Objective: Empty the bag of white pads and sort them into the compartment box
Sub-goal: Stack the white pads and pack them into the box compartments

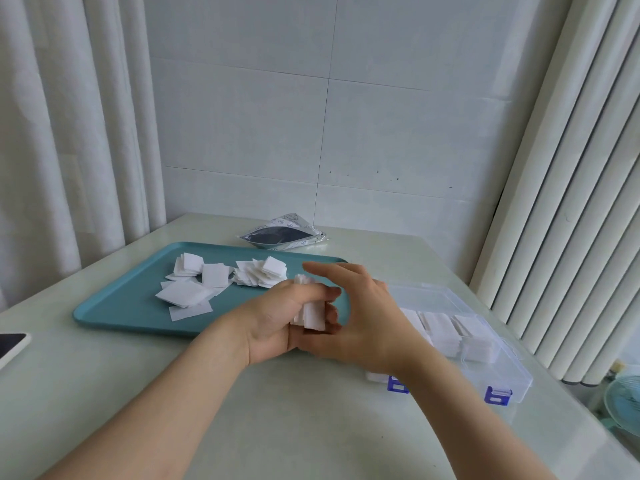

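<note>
My left hand grips an upright stack of white pads over the near right corner of the teal tray. My right hand is beside it with fingers straight, its lower fingers touching the stack from the right. Loose white pads lie in several small heaps on the tray. The clear compartment box with blue latches stands open to the right, several compartments filled with stacked pads. The flat, silver-and-dark bag lies behind the tray.
A phone lies at the table's left edge. Curtains hang at the left and right, with a tiled wall behind. A small fan stands off the table's right side. The pale table stretches toward me.
</note>
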Demonstrator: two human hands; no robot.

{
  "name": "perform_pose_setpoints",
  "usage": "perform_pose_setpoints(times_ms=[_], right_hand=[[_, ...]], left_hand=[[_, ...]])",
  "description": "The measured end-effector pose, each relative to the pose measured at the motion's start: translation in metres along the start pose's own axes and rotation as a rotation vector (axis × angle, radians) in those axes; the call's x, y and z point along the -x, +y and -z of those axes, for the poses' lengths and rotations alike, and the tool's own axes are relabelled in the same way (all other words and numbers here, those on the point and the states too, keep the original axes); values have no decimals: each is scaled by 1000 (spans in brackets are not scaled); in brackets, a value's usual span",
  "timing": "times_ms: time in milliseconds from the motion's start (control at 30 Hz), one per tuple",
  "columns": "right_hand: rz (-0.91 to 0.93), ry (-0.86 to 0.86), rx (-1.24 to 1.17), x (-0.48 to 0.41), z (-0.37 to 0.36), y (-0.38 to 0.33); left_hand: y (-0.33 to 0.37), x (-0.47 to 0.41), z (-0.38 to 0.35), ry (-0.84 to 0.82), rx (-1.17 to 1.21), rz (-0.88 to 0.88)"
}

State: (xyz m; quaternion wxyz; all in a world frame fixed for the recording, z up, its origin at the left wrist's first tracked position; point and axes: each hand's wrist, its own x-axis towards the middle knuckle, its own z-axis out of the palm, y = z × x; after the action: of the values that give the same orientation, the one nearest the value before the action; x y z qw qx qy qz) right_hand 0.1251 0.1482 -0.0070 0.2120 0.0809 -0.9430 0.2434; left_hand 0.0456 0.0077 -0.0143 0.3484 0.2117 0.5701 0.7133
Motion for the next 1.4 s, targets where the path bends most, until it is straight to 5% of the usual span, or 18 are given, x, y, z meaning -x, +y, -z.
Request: perform_pose_setpoints(times_ms=[167, 333, 533, 733, 1000, 1400], right_hand=[[55, 116, 30, -3, 1, 4], [116, 25, 52, 3, 3, 0], [53, 167, -159, 0, 11, 2], [-1, 99, -288, -1, 23, 10], [-250, 234, -263, 18, 58, 46], [-552, 283, 34, 71, 70, 86]], left_hand=[[-3, -2, 1, -54, -33, -35], [-4, -3, -4, -39, 0, -66], [-9, -6, -10, -9, -179, -189], [-18, -9, -21, 46, -242, -308], [-42, -15, -46, 309, -899, -678], [-60, -34, -79, 93, -1411, -881]])
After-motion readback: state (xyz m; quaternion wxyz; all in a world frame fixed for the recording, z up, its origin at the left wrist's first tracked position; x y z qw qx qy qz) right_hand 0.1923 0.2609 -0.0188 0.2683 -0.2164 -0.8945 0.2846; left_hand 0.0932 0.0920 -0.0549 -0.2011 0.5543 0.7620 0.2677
